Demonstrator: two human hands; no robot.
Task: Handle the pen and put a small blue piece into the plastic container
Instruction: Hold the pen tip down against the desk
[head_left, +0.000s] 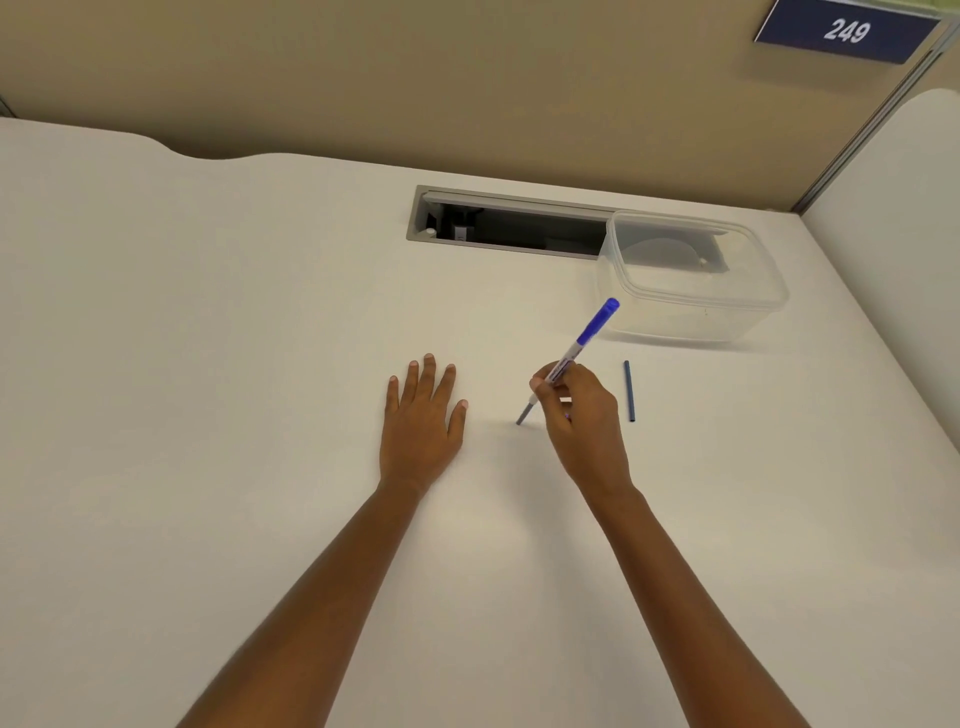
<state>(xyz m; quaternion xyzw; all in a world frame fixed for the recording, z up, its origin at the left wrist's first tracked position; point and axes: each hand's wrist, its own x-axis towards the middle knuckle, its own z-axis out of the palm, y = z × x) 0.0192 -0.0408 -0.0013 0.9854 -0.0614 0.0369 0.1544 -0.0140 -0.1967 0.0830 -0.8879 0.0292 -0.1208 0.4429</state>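
Right hand (582, 415) near the middle of the tabletop (208, 364), fingers curled and pinched round a pen (571, 358) in a writing hold. Pen tilted, grey tip down and at or just above the surface, blue cap end up and leaning toward the far right corner. Left hand (422, 415) flat on the tabletop just left of the pen tip, palm down, fingers stretched and slightly spread, gripping nothing. Small blue piece (629, 391), a thin dark stick, lying on the tabletop just right of the right hand, apart from it, running roughly front to back. Plastic container (691, 280), clear and without a lid, beyond the blue piece toward the far right corner, apart from both the piece and the pen, apparently empty. Container's far left corner overlapping the right end of a grey-framed cable slot (511, 223) cut into the tabletop near the far edge. Bare white surface between the blue piece and the container. Wide open tabletop across the whole left half and along the near edge, broken only by the two forearms. Right edge of the tabletop close beside the container, meeting a partition (883, 364). Beige wall (415, 78) behind the far edge, with a dark sign (847, 31) reading 249 at its upper right.
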